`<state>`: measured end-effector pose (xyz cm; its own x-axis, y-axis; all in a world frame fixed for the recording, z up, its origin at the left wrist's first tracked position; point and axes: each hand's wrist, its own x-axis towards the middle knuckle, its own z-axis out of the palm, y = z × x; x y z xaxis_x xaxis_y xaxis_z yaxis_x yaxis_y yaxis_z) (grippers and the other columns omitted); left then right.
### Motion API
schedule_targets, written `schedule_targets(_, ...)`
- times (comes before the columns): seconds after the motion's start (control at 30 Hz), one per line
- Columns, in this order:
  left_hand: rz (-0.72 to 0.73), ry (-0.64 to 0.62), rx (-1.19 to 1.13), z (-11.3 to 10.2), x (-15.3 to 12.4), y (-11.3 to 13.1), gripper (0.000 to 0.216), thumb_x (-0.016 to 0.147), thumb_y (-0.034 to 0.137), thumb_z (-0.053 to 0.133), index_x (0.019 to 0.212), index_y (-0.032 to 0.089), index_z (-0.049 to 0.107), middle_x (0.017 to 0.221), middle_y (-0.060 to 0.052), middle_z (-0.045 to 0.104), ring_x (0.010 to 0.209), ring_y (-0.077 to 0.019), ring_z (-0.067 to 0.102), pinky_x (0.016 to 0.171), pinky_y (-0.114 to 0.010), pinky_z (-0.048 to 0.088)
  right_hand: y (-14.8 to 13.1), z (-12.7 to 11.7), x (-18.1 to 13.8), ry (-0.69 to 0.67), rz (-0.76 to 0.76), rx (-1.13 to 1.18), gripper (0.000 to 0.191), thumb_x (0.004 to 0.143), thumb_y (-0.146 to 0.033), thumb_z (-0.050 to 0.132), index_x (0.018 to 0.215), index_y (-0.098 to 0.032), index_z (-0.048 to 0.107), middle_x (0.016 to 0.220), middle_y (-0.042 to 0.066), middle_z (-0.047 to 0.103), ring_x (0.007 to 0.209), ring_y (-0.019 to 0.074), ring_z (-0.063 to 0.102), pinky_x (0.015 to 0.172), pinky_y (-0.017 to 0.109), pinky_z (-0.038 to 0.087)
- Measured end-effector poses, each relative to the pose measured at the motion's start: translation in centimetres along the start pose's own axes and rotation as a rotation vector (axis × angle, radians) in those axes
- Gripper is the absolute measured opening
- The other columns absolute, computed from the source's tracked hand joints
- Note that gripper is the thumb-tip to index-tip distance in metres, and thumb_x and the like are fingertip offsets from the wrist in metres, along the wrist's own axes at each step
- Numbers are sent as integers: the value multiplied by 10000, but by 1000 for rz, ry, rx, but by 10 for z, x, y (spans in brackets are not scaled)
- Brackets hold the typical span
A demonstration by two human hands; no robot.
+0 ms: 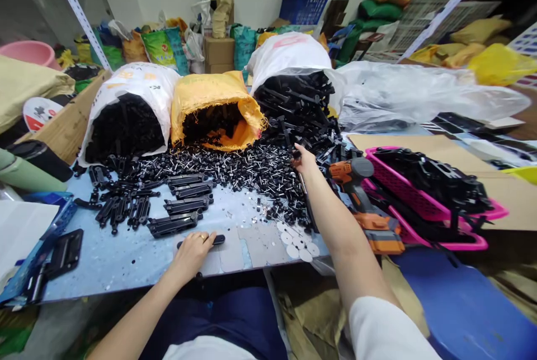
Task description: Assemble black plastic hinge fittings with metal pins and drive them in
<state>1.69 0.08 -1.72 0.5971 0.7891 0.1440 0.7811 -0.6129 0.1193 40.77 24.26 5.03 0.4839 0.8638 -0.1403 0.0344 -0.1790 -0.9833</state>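
Note:
My left hand (194, 254) is closed over a slim black plastic bar (218, 240) at the table's front edge; one rounded end sticks out past the fingers. My right hand (305, 160) reaches forward to the edge of a heap of long black parts (289, 97), its fingers pinched around a black piece whose shape is partly hidden. Left of that hand spreads a pile of small black-headed metal pins (251, 170). Several black arm-shaped parts (188, 203) lie in a column beyond my left hand. An orange and black cordless drill (364, 203) lies beside my right forearm.
A white sack (130, 83), an orange sack (213, 89) and a larger white sack (289, 55) lie open at the back. Pink baskets (419, 195) of black parts stand at the right, above a blue stool (465, 304). White discs (300, 245) lie at the front edge.

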Motion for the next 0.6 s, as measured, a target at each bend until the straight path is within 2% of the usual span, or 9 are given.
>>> schedule_targets(0.07,-20,-38,-33,0,4,3,328,919,202,421,1242,166,467,966,-91,584,882,-208,557,769,-353,456,11,-5,-33,-135,18,-34,283,768,-363,622,931,-163,507,652,-21,559,537,89,497,544,224,459)
schedule_targets(0.13,-43,-77,-84,-2,9,6,335,914,253,445,1235,161,468,1002,-97,580,928,-219,548,802,-360,451,24,-11,-79,-373,-51,-174,331,772,-389,620,1004,-177,515,710,-4,596,556,102,521,551,237,459)
schedule_targets(0.2,-50,-124,-140,-5,14,7,325,915,276,438,1217,161,480,1031,-99,577,964,-221,537,832,-360,442,34,-15,-133,-702,-252,-419,391,808,-450,572,1100,-196,521,845,32,634,665,133,575,621,262,471)
schedule_targets(0.27,-38,-172,-191,-9,18,6,306,921,279,415,1192,165,497,1043,-94,577,991,-221,528,860,-356,430,41,-18,-185,-1015,-505,-704,404,848,-487,510,1154,-225,538,1028,55,633,873,171,599,754,286,461)
schedule_targets(0.33,-32,-211,-228,-15,21,5,305,921,281,401,1186,169,501,1064,-90,572,1022,-223,516,883,-353,417,48,-15,-227,-1198,-665,-960,407,874,-506,467,1167,-236,546,1080,58,627,944,190,595,781,279,435)
schedule_targets(0.4,-41,-241,-239,-20,22,6,315,918,280,389,1198,176,492,1086,-87,565,1043,-226,507,894,-358,406,55,-8,-255,-1225,-734,-1162,403,889,-520,438,1133,-220,552,1005,63,642,866,189,614,697,256,411)
schedule_targets(0.47,-46,-267,-239,-26,23,8,332,913,320,393,1202,187,486,1093,-85,562,1047,-234,505,891,-372,399,62,2,-270,-1171,-767,-1291,395,900,-529,410,1074,-206,558,924,59,642,791,179,617,619,236,362)
schedule_targets(0.53,-52,-272,-248,-29,24,10,410,874,455,449,1187,192,487,1091,-88,562,1045,-251,505,883,-386,395,66,10,-276,-1100,-793,-1347,399,915,-534,365,1050,-207,552,895,53,636,765,169,613,584,230,317)
schedule_targets(0.6,-63,-256,-271,-31,23,10,597,762,613,539,1181,192,477,1096,-93,563,1038,-270,510,878,-394,393,64,14,-278,-1041,-807,-1372,410,923,-539,334,1057,-212,542,880,49,633,745,164,606,567,233,287)
